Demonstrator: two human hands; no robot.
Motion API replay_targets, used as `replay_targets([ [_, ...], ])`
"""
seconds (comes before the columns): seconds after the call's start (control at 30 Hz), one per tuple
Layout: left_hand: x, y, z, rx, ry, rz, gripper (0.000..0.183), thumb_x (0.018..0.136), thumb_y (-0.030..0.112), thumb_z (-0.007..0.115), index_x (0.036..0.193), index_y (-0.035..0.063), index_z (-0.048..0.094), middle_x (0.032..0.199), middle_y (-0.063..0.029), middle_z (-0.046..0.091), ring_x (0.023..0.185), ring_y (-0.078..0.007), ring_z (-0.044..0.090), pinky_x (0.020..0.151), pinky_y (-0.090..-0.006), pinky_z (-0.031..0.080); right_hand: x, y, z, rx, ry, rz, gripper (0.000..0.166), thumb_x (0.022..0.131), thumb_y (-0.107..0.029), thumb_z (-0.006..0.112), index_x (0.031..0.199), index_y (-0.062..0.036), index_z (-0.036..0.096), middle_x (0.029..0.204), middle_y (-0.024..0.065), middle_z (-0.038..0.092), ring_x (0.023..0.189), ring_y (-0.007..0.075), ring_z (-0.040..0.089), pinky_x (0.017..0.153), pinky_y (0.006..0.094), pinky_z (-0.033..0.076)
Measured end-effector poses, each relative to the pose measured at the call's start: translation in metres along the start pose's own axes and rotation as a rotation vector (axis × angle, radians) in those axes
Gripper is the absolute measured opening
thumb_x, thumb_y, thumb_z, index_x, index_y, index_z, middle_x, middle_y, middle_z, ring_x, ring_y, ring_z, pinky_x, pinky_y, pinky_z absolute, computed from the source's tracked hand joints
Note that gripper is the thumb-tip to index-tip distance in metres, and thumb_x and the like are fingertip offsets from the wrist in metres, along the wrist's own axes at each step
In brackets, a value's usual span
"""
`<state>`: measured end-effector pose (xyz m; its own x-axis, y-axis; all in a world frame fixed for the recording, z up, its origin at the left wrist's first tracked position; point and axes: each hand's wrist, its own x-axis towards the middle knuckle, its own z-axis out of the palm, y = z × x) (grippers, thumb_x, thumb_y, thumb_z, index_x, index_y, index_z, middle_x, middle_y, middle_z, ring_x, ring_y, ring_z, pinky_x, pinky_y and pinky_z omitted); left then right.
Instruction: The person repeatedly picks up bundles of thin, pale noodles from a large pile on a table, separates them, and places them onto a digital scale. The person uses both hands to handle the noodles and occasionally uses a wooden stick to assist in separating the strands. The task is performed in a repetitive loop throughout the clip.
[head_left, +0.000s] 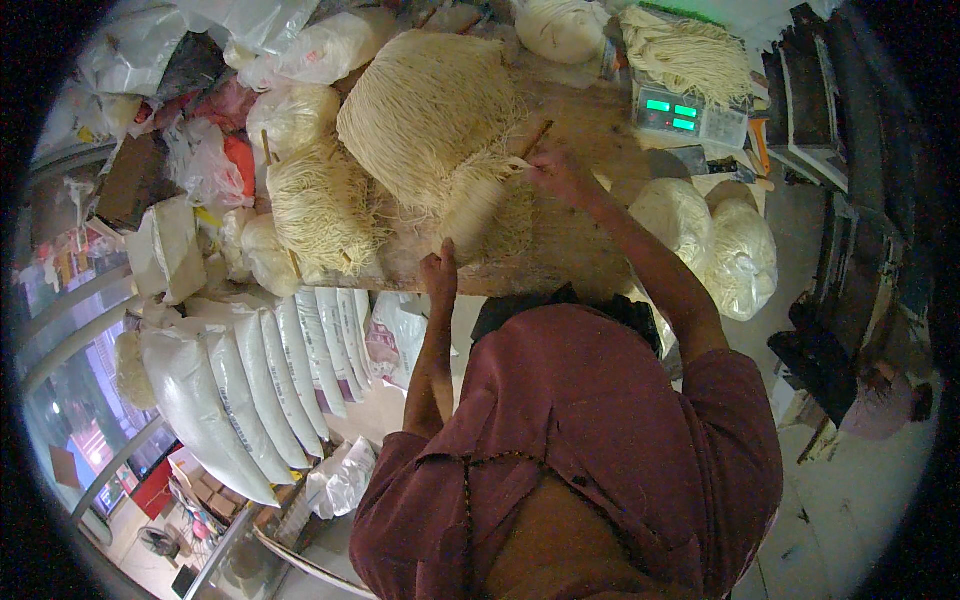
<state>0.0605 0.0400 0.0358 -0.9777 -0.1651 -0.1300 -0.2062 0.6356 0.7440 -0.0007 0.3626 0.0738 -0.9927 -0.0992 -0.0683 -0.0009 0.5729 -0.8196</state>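
Note:
A sheaf of pale noodles (474, 214), partly blurred, hangs between my hands at the front of a wooden worktable (581, 247). My left hand (439, 274) is closed at its lower left end, near the table's front edge. At its upper right end, my right hand (553, 174) pinches some strands, next to a thin wooden stick (538, 139). Just behind lies a large heap of noodles (431, 112). Another bundle of noodles (319, 206) with wooden sticks in it rests to the left.
A digital scale (670, 112) with noodles (686, 56) on top stands at the back right. Bagged noodles (742, 259) sit at the right edge. Several white sacks (217, 397) stand in a row below left. Plastic bags (322, 49) crowd the back left.

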Motion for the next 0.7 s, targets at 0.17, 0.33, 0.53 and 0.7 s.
replay_targets([
  [0.17,0.008,0.002,-0.008,0.207,0.090,0.085,0.062,0.082,0.049,0.061,0.051,-0.0005,0.040,0.047,-0.0087,0.037,0.046,-0.0173,0.035,0.046,-0.0399,0.030,-0.005,-0.022,-0.030,0.050,0.400,-0.121,0.024,0.082,-0.023,0.064,0.096,-0.0026,0.065,0.070,0.0085,0.058,0.064,0.0160,0.054,0.063,0.0321,0.045],
  [0.33,0.013,-0.020,-0.017,-0.241,-0.153,-0.074,0.049,0.086,0.040,0.057,0.062,0.0003,0.043,0.058,-0.0029,0.040,0.055,-0.0169,0.039,0.051,-0.0363,0.033,-0.021,-0.063,-0.135,0.497,0.595,0.081,0.016,0.086,-0.014,0.058,0.089,-0.0014,0.067,0.071,0.0014,0.061,0.065,0.0100,0.050,0.059,0.0236,0.042],
  [0.53,-0.011,-0.049,0.008,-0.493,-0.043,-0.027,0.039,0.092,0.036,0.048,0.105,-0.0012,0.052,0.085,-0.0083,0.052,0.073,-0.0214,0.050,0.069,-0.0358,0.047,-0.052,-0.072,-0.281,0.278,0.824,0.075,0.019,0.089,-0.016,0.056,0.091,-0.0009,0.067,0.077,0.0017,0.063,0.071,0.0093,0.054,0.070,0.0208,0.041],
  [0.7,-0.025,-0.012,0.007,-0.900,-0.118,-0.366,0.046,0.093,0.039,0.045,0.117,-0.0001,0.050,0.115,-0.0157,0.055,0.102,-0.0291,0.056,0.084,-0.0421,0.049,-0.061,-0.148,-0.370,0.378,1.023,-0.115,0.025,0.088,-0.026,0.057,0.073,-0.0063,0.061,0.064,0.0023,0.054,0.056,0.0109,0.051,0.054,0.0275,0.042],
])
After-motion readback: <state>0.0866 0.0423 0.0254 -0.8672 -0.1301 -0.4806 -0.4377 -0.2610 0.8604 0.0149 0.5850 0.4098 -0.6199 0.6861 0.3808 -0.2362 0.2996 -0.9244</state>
